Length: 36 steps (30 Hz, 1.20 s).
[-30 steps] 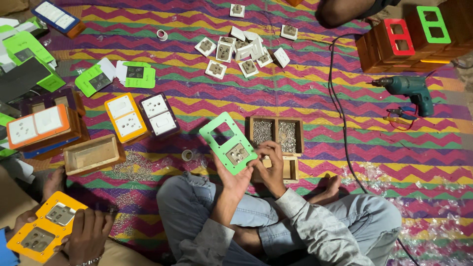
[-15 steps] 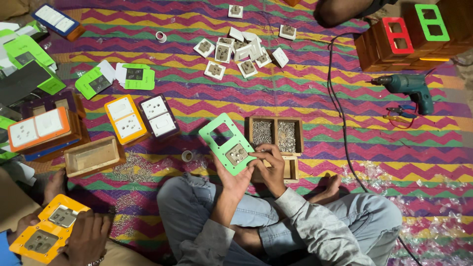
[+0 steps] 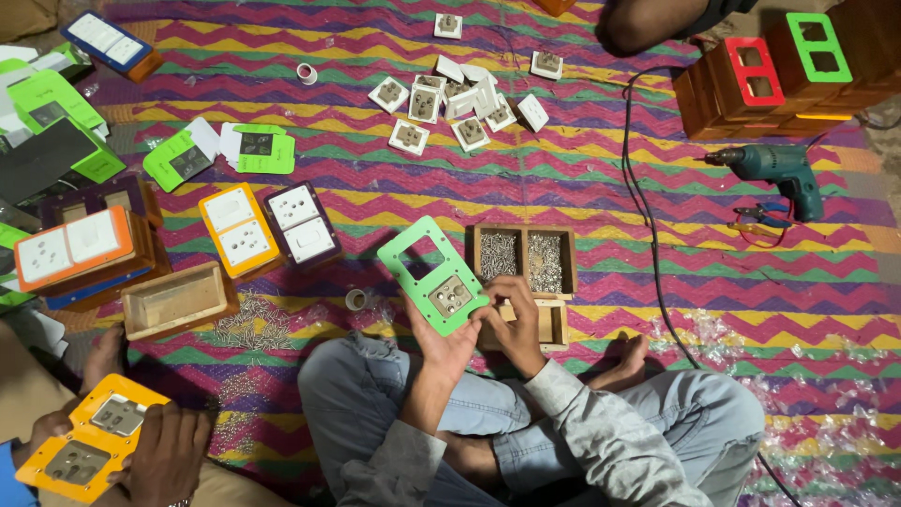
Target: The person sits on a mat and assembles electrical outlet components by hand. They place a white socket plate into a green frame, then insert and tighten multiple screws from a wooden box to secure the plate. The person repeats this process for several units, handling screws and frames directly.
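The left hand (image 3: 441, 343) grips a green switch plate (image 3: 432, 274) from below, fingers closed on its lower edge, at the picture's centre. The right hand (image 3: 511, 314), at the plate's four o'clock, touches its socket insert (image 3: 450, 295) with curled fingers, perhaps pinching a screw. A wooden screw tray (image 3: 526, 260) sits at three o'clock.

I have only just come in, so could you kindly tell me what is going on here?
A person sits cross-legged on a zigzag-patterned mat, holding a green switch plate in the left hand while the right hand touches its edge near the fitted socket. A wooden box of screws lies just beyond. At lower left, another person's hand rests on an orange plate.
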Tool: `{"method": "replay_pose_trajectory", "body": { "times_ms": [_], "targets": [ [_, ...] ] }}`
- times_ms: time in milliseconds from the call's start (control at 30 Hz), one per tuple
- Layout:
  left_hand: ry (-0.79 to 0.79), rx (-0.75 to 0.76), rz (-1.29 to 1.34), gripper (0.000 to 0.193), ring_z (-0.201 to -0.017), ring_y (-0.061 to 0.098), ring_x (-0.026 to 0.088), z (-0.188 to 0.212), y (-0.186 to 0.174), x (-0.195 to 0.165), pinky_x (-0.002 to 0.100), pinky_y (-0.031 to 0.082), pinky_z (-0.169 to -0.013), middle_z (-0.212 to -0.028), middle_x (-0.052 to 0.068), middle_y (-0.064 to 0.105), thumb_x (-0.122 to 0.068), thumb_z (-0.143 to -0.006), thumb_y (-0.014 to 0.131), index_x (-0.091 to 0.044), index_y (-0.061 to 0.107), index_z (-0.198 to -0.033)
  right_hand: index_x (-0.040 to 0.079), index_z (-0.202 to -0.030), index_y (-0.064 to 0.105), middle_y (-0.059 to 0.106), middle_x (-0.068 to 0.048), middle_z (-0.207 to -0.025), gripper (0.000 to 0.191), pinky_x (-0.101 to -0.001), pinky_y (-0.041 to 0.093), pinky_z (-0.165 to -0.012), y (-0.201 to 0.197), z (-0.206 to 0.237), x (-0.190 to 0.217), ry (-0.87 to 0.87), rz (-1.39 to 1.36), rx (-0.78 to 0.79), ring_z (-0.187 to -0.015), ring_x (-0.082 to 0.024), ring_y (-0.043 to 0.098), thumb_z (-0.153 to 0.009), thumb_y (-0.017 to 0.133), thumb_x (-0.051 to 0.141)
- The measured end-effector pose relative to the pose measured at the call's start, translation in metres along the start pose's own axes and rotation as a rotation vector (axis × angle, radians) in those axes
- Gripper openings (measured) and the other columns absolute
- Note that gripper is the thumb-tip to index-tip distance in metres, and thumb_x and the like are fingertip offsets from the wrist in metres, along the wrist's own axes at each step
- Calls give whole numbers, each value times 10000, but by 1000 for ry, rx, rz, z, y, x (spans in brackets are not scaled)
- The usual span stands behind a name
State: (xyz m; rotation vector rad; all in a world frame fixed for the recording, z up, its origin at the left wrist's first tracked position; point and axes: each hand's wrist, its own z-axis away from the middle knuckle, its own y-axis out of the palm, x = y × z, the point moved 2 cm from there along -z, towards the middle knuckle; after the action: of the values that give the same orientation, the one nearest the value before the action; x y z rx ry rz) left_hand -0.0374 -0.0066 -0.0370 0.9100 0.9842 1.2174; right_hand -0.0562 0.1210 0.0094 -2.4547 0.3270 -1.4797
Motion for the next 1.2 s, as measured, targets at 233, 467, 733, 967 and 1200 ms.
{"method": "replay_pose_trajectory", "body": {
  "times_ms": [233, 467, 733, 967, 1200],
  "targets": [
    [-6, -154, -2, 749, -1014, 606, 206, 2, 3, -2, 374, 490, -811, -1147, 28, 649, -786, -888, 464, -159, 619, -1267, 36, -1021, 775, 674, -92, -1058, 284, -321, 541, -861, 1, -2, -4, 12, -52, 17, -1000, -222, 674, -755, 776, -65],
    [0, -154, -25, 793, -1037, 597, 225, 2, -2, 0, 392, 504, -832, -1185, 44, 634, -807, -889, 453, -148, 601, -1304, 40, -986, 786, 687, -77, -1039, 249, -299, 554, -786, 2, 4, -13, 63, -58, 20, -960, -200, 665, -751, 802, -42],
    [388, -182, -678, 901, -1261, 568, 268, -15, -30, -1, 430, 453, -1040, -1382, 103, 586, -782, -898, 442, -76, 469, -1458, 58, -1326, 553, 565, -95, -1364, 337, -328, 504, -1046, 1, -2, -12, 54, -325, 184, -1236, -217, 578, -1005, 632, 119],
    [936, -14, -1922, 735, -1124, 504, 413, 24, 15, 13, 531, 405, -939, -1191, 246, 519, -374, -758, 837, 29, 410, -1199, 21, -1423, 526, 663, -84, -1202, 503, -303, 504, -904, -3, 12, -15, 600, -547, 149, -1053, -136, 621, -993, 664, 242],
    [367, 182, -1332, 681, -1128, 600, 240, 15, 20, 29, 385, 487, -960, -1231, 162, 573, -325, -860, 804, -12, 396, -1307, -28, -1256, 661, 711, -61, -969, 334, -285, 474, -662, -79, 10, -47, 716, -387, 371, -802, -117, 610, -1018, 663, 207]
  ]
}}
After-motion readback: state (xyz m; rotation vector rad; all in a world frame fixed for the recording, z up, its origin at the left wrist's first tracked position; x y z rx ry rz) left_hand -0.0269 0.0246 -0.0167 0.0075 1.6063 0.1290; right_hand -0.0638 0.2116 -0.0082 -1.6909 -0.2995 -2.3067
